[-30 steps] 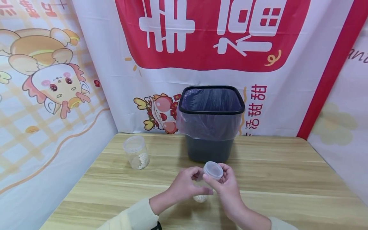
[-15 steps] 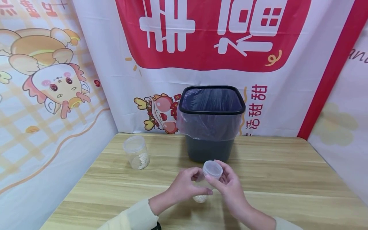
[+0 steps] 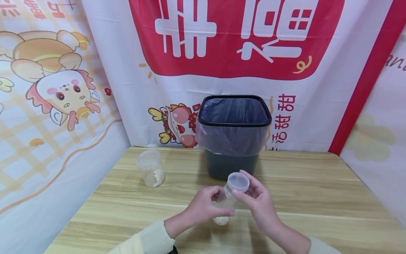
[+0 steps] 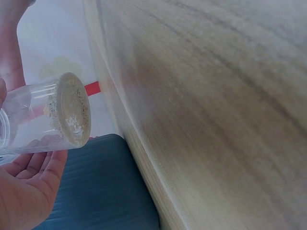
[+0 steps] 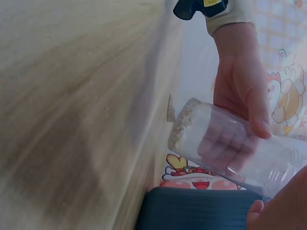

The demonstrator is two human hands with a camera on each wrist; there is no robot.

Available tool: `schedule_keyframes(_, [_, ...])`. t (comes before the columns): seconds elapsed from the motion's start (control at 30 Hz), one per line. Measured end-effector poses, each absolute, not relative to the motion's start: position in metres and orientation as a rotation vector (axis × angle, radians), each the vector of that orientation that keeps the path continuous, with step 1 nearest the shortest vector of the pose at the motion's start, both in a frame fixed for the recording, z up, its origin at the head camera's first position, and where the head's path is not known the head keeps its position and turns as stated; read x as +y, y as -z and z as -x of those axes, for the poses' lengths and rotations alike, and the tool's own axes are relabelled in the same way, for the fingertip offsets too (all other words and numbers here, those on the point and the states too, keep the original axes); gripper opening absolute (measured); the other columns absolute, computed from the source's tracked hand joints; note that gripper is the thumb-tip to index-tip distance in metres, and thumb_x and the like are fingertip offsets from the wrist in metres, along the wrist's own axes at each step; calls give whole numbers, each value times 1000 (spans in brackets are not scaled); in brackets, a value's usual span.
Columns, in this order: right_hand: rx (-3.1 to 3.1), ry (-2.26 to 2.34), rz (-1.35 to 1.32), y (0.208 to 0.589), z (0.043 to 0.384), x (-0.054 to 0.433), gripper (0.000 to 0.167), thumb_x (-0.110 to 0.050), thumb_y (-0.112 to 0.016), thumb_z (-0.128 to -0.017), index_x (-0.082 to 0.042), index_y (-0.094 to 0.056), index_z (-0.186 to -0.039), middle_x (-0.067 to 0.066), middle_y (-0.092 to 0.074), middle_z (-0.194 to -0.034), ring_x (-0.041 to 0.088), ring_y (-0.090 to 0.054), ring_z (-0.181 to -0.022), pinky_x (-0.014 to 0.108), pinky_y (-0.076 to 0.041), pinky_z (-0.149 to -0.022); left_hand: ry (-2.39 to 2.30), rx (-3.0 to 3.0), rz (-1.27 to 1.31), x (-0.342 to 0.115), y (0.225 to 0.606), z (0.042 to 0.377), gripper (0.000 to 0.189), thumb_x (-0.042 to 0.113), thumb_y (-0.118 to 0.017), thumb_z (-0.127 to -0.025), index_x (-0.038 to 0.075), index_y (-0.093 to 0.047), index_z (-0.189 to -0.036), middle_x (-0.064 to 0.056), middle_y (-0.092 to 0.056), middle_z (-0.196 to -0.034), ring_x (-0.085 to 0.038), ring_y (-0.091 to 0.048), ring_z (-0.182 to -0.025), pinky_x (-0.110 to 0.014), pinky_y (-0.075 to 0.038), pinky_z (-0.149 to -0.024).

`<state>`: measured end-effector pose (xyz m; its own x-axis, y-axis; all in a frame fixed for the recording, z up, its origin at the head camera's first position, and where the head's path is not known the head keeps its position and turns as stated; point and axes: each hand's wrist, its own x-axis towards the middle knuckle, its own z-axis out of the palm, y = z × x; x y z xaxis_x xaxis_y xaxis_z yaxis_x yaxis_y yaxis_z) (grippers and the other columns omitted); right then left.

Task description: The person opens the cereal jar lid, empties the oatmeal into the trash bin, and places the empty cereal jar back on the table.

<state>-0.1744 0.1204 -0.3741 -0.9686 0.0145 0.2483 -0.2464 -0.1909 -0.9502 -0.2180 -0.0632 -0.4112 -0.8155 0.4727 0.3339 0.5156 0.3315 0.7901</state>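
My left hand grips a clear plastic jar, its thumb and fingers curled round the side. The jar is tilted, and pale grains lie at its bottom. At the jar's mouth, my right hand pinches a translucent round lid between thumb and fingers. In the right wrist view the ridged neck shows close to the right hand, which hides the lid there. Both hands are over the wooden table, in front of the bin.
A second clear jar with white grains stands on the table at the back left. Behind my hands stands a dark bin with a black rim and plastic liner. Printed cloth hangs behind and on both sides.
My right hand and the lid have moved up and slightly right, showing more of the jar's neck beneath the lid. The left hand stays nearly still round the jar.
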Motion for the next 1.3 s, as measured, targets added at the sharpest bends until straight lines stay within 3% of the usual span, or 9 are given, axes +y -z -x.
schedule_keyframes(0.4, [-1846, -2217, -230, 362, 183, 139, 58, 12, -68, -81, 6, -48, -136, 0, -69, -109, 11, -64, -99, 22, -51, -84, 1483, -2537, 910, -62, 410, 217, 46, 32, -91, -66, 12, -67, -99, 9, -63, -89, -6, -61, -83, -24, -53, -76])
schedule_keyframes(0.83, [-1879, -2082, -195, 351, 196, 166, 54, 10, -71, -81, 9, -50, -132, -6, -68, -104, 6, -64, -95, 18, -51, -81, 1519, -2571, 849, -62, 408, 221, 48, 31, -91, -66, 11, -66, -101, 9, -63, -91, -6, -62, -86, -24, -52, -80])
schedule_keyframes(1.0, [-2016, -1949, -136, 351, 201, 178, 57, 1, -76, -81, 6, -52, -132, -7, -66, -105, 5, -64, -93, 18, -52, -79, 1531, -2582, 836, -63, 407, 222, 47, 29, -91, -66, 10, -65, -100, 7, -65, -93, -8, -63, -89, -24, -52, -81])
schedule_keyframes(1.1, [-2113, -1844, -122, 353, 203, 185, 58, -7, -79, -81, 3, -54, -132, -5, -66, -105, 4, -63, -91, 18, -52, -77, 1527, -2577, 845, -63, 408, 223, 46, 29, -90, -67, 9, -65, -100, 4, -66, -95, -9, -64, -92, -24, -52, -83])
schedule_keyframes(1.3, [-2244, -1644, -179, 354, 209, 201, 56, -14, -79, -82, 0, -57, -131, 12, -65, -110, 3, -60, -90, 18, -51, -68, 1488, -2590, 848, -64, 411, 224, 52, 31, -90, -67, 7, -65, -106, -1, -68, -101, -13, -64, -96, -26, -51, -85])
